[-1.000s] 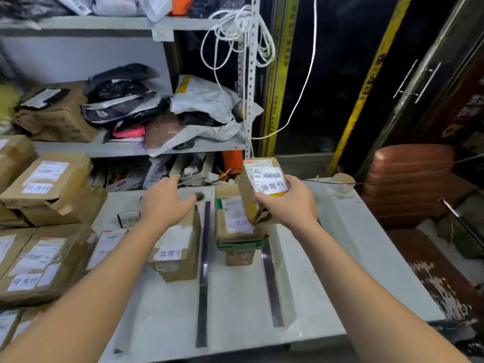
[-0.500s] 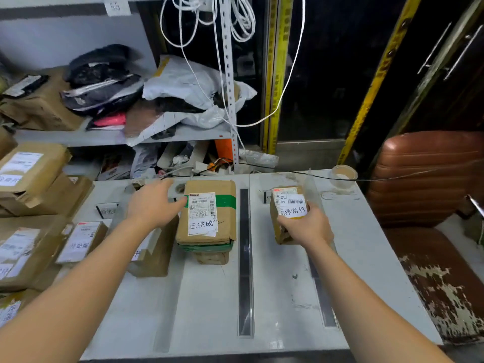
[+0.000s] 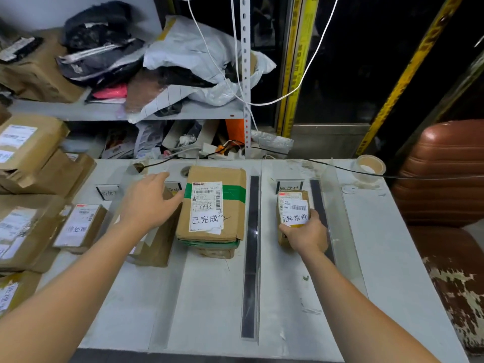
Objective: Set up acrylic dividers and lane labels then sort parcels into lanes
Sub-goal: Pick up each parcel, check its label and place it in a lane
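Note:
My right hand (image 3: 305,235) grips a small cardboard parcel (image 3: 292,208) with a white label, set down in the right-hand lane just in front of a lane label card (image 3: 289,186). Clear acrylic dividers on dark base strips (image 3: 251,258) split the white table (image 3: 209,297) into lanes. In the middle lane a stack of parcels is topped by a box with green tape (image 3: 214,203). My left hand (image 3: 150,203) rests with straight fingers on a brown box (image 3: 154,247) in the lane left of it. Another labelled parcel (image 3: 80,227) lies further left.
Brown boxes (image 3: 26,153) are piled along the left edge. Behind the table a metal shelf (image 3: 104,111) carries bags and parcels, with white cables hanging down. A tape roll (image 3: 370,167) sits at the back right corner. A brown leather seat (image 3: 442,174) stands to the right.
My right hand carried the small parcel from above the middle stack to the right lane and lowered it onto the table. My left hand stayed on the brown box.

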{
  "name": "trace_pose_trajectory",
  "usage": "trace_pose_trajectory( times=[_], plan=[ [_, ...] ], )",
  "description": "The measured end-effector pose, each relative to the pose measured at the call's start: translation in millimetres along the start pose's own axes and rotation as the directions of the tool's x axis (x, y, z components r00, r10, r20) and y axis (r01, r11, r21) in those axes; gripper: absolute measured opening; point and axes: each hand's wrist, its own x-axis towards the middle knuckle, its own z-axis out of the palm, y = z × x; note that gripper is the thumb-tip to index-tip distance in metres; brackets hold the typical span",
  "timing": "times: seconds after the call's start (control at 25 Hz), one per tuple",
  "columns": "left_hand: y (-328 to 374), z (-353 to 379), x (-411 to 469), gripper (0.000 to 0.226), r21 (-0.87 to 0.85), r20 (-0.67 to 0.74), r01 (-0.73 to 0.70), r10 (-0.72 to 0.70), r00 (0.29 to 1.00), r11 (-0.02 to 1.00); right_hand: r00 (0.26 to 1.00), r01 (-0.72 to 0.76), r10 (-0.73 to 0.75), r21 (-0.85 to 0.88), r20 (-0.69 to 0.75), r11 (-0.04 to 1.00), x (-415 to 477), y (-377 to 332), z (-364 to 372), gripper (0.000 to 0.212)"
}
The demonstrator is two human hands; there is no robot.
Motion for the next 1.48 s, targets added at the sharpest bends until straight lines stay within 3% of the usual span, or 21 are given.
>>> trace_pose_trajectory(
  times=[0.2,0.36,0.52,0.72,0.88,1.08,1.48],
  plan=[
    [-5,0,-7,0.073,0.019,0.027,0.019,-0.020,0.999,1.000,0.998,0.013,-0.013,-0.008,0.056,1.000,-1,7,-1,0.082],
    [-18,-17,-19,0.074,0.038,0.030,0.024,-0.025,0.999,0.999,0.973,0.212,-0.230,-0.318,-0.018,0.924,-20,-19,1,0.095],
    [-50,-46,-33,0.075,0.095,0.019,0.002,-0.004,1.000,0.995,0.867,0.488,-0.496,-0.282,0.048,0.826,-67,-84,4,0.078],
    [-123,-85,-62,0.080,0.105,-0.026,0.020,-0.017,0.999,0.994,0.662,0.743,-0.724,-0.295,0.191,0.601,-163,-164,28,0.071],
    [-215,-101,-97,0.085,0.078,-0.027,0.077,-0.076,0.997,0.994,0.606,0.791,-0.724,-0.343,0.329,0.506,-248,-199,83,0.072],
    [-343,-122,-145,0.084,0.104,-0.016,0.059,-0.057,0.998,0.993,0.646,0.760,-0.667,-0.388,0.370,0.521,-349,-220,154,0.074],
    [-546,-138,-182,0.084,0.042,-0.005,0.147,-0.146,0.989,0.988,0.619,0.785,-0.669,-0.313,0.410,0.535,-478,-275,283,0.071]
  ],
)
